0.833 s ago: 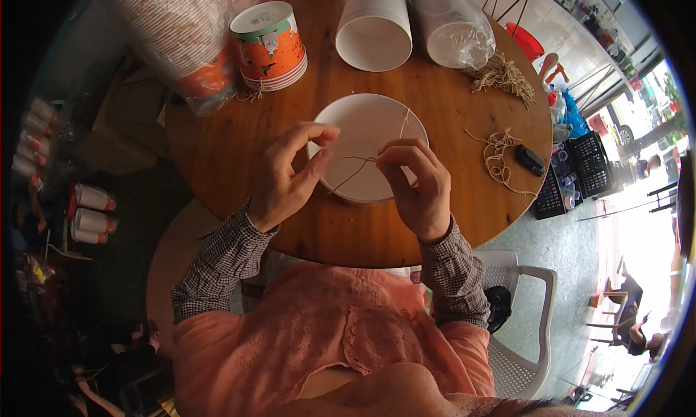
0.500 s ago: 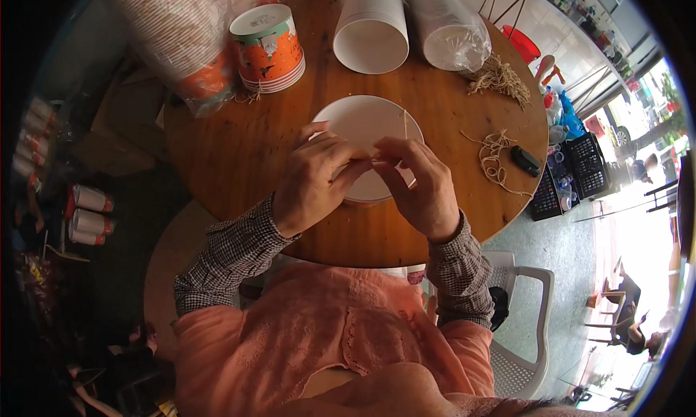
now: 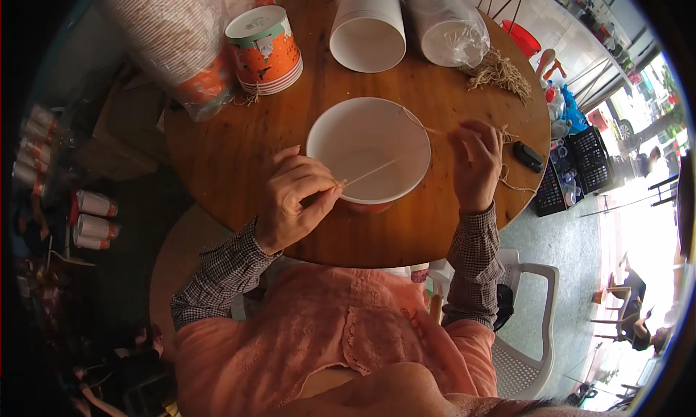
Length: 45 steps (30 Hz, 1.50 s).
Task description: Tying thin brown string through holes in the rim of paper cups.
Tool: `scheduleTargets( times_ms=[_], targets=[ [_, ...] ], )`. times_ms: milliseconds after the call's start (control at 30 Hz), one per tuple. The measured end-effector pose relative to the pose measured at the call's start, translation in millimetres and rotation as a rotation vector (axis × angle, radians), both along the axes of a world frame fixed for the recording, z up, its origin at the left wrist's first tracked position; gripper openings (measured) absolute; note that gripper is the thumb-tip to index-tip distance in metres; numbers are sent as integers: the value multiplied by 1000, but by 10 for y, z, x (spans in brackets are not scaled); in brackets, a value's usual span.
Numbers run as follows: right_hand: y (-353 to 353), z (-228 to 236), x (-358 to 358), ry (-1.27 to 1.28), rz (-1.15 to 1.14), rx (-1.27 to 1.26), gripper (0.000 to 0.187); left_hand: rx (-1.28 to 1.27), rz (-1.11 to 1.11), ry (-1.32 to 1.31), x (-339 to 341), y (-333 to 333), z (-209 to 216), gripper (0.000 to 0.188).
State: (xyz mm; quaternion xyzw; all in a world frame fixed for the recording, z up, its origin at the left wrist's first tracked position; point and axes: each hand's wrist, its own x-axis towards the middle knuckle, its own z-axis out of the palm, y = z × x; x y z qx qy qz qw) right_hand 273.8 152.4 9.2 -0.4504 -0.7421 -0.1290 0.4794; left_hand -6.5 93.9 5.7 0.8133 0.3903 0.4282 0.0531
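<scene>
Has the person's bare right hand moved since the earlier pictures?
Yes. The bare right hand has moved right, from over the round, white-lined tub to beyond its right rim.

Wears a salmon-pink top [image 3: 297,308], loosely creased, with textured patterning and a scalloped vertical trim [image 3: 350,337] at the front. Adds fine black-and-white checked sleeves [image 3: 471,265], wrinkled throughout, tapering forward.

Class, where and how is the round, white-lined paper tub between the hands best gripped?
Probably pinch the near-right rim of the tub, coming from the person's side, fingers inside, thumb outside: its mouth faces up; that edge is clear of thin tan twine.
</scene>
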Motion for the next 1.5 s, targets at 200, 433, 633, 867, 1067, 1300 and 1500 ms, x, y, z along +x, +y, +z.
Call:
scheduleTargets(
  times_ms=[200,433,633,867,1067,1300,1500],
  targets=[
    [19,-512,76,241,12,-166,5,272,-24,109,-42,159,-234,16],
    [-22,-855,-64,214,136,-299,8,474,-57,191,-76,192,-304,24],
    [-168,-1031,-67,-183,196,-354,42,509,-127,265,-140,219,-318,27],
    [-135,-1173,-5,-148,197,-444,44,314,47,170,-215,278,-261,22],
    [-172,-1149,-41,-57,216,-498,46,304,254,-90,-788,828,-420,19],
    [-169,-1136,-128,-41,220,-477,35,321,325,-238,-1128,1486,-790,12],
    [-164,-1122,-117,-70,171,-488,27,19,216,-1118,-950,2002,-315,10]
  ],
)
